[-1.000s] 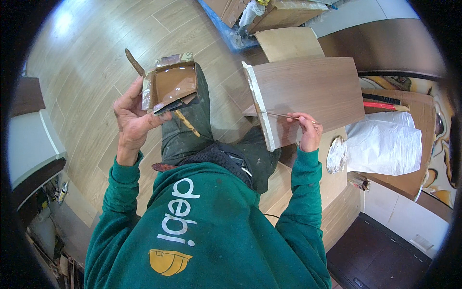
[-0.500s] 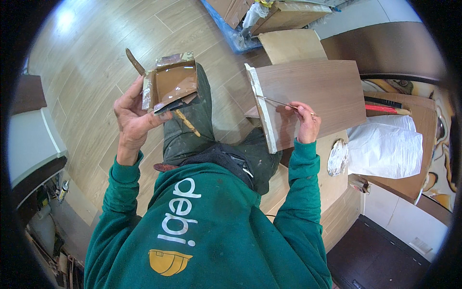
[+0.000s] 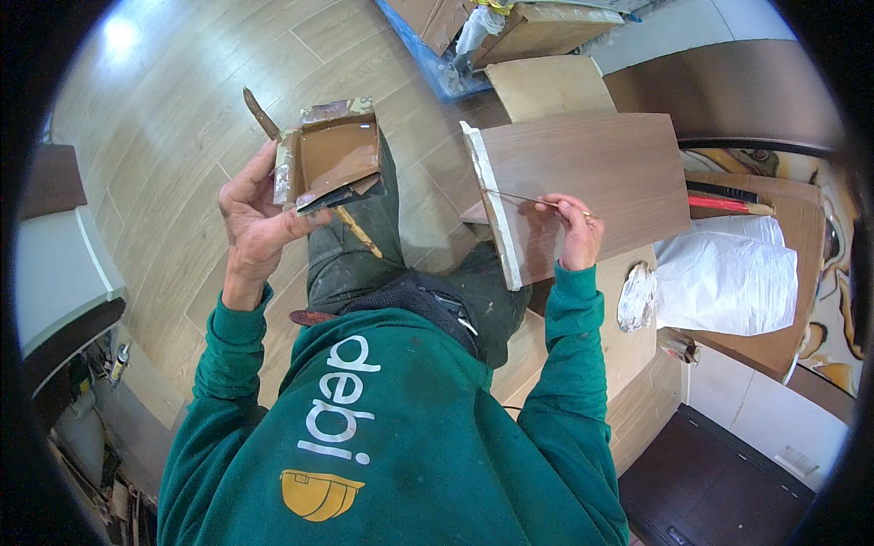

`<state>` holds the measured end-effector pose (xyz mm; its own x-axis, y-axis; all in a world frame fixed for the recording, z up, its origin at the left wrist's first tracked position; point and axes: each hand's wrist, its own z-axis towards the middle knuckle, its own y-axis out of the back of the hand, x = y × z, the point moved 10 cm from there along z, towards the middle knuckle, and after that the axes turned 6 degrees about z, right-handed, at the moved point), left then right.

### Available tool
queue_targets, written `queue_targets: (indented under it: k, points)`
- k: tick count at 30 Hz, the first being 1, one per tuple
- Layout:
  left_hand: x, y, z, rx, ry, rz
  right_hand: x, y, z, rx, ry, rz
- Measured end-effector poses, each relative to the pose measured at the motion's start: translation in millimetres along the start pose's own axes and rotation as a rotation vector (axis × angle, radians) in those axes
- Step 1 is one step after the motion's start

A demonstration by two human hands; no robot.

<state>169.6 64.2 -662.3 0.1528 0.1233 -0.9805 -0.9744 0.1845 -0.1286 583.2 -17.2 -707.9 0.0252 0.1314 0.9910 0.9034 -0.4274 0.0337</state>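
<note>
My left hand (image 3: 258,205) is closed on the side of a small open cardboard box (image 3: 284,170) holding glossy brown paint (image 3: 339,155). A dark stick end (image 3: 260,113) juts out above the fingers, and a yellowish stick (image 3: 359,231) pokes out below the box; whether they are one piece is hidden. In a pinch, my right hand (image 3: 575,229) holds a thin paintbrush (image 3: 528,198). Its tip reaches the whitish edge strip (image 3: 499,214) of a wood-grain board (image 3: 592,177), where a little brown shows. The hand hovers over the board's face.
Right of the board lie a white plastic sheet (image 3: 728,278), a white-smeared patch (image 3: 636,296) and a red-handled tool (image 3: 724,204) on cardboard (image 3: 799,246). Cardboard boxes (image 3: 546,35) stand on blue plastic (image 3: 428,55) at the back. My knee (image 3: 360,241) is under the paint box.
The paint box in my left hand has shifted slightly right. My right hand has moved a little, with the brush tip still at the board's whitish edge.
</note>
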Motion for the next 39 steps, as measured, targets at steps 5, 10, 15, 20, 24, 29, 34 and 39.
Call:
queue_targets:
  k: [5,10,15,20,24,29,34,39]
  points:
    - [-6.3,-1.4,1.1,0.008,-0.005,-0.011,-1.1,-10.9,9.7,-0.010,-0.003,0.013]
    - [-7.5,-2.0,0.1,0.022,0.010,-0.011,-1.3,-16.9,12.8,0.016,-0.033,0.011]
    - [-5.5,2.1,-1.8,-0.011,-0.004,-0.024,-2.9,-9.1,7.0,-0.009,-0.001,0.005]
    - [-3.1,5.7,-2.6,-0.024,-0.007,-0.005,-6.6,2.2,-1.8,-0.025,-0.037,0.052]
    - [-2.5,0.7,-3.0,-0.002,0.007,-0.009,-1.9,-0.4,0.8,-0.010,-0.022,0.058]
    - [-7.1,-2.2,-0.7,0.001,-0.029,-0.016,-6.5,-7.8,6.5,0.006,0.010,0.026]
    - [-4.3,1.2,-5.0,-0.012,0.020,0.015,-2.2,16.3,-11.4,-0.020,-0.008,0.042]
    - [-5.4,-6.0,-2.4,-0.007,0.022,0.048,7.1,89.2,-70.2,-0.290,-0.112,0.324]
